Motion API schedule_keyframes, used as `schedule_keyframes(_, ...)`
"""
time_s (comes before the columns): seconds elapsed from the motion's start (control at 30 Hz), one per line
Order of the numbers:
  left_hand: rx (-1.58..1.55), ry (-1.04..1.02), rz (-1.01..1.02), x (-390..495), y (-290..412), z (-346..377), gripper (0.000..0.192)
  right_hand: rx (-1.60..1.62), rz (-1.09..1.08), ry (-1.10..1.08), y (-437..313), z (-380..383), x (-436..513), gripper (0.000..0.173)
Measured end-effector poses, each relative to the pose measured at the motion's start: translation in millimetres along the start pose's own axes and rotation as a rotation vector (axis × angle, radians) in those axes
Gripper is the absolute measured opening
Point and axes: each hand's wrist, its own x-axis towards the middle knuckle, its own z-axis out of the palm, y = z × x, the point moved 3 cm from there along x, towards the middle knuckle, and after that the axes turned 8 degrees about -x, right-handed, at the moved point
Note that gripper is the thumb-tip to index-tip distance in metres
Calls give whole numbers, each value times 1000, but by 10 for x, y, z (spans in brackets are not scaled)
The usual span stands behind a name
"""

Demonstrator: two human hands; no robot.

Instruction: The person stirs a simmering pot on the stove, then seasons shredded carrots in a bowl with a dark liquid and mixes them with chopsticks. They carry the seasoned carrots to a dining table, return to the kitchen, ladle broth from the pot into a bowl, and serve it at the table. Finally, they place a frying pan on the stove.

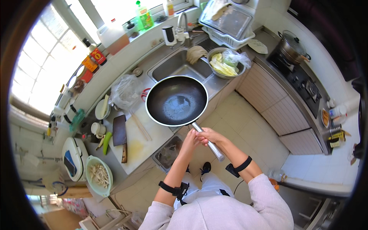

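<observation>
A dark, non-stick wok-style frying pan (176, 100) with a pale rim is held out in front of me, level with the counter edge and partly over the sink. Its inside is bare, with a shiny, wet-looking patch on the bottom. My right hand (212, 136) wraps around the steel handle (216, 151), whose end sticks out past my palm. Close against it, my left hand (192, 141) grips the handle from the other side, nearer the pan. The fingers of both hands meet, so the exact hold of the left is partly hidden.
A cleaver (119, 130) and chopsticks (139, 125) lie on the cutting board (141, 152). Behind the pan is the sink (169, 64), beside a metal bowl of cabbage leaves (225, 64). A lidded pot (291, 47) stands on the gas stove (302, 83). A basin of sliced mushrooms (99, 175) sits left.
</observation>
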Motion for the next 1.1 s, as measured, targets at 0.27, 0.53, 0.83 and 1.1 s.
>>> schedule_keyframes(0.27, -90, -223, 96, 151, 321, 516, 37, -413, -79, 160, -691, 70, -306, 28)
schedule_keyframes(0.53, -44, -239, 85, 219, 946, 1074, 51, -1068, -172, 718, -1444, 345, -395, 18)
schedule_keyframes(0.83, 25, -346, 34, 482, 1161, 1166, 67, -1673, -186, 1079, -1588, 344, -364, 35)
schedule_keyframes(1.1, 12, -419, 66, 477, 1176, 1149, 62, -1512, -350, 1125, -1460, 324, -373, 45)
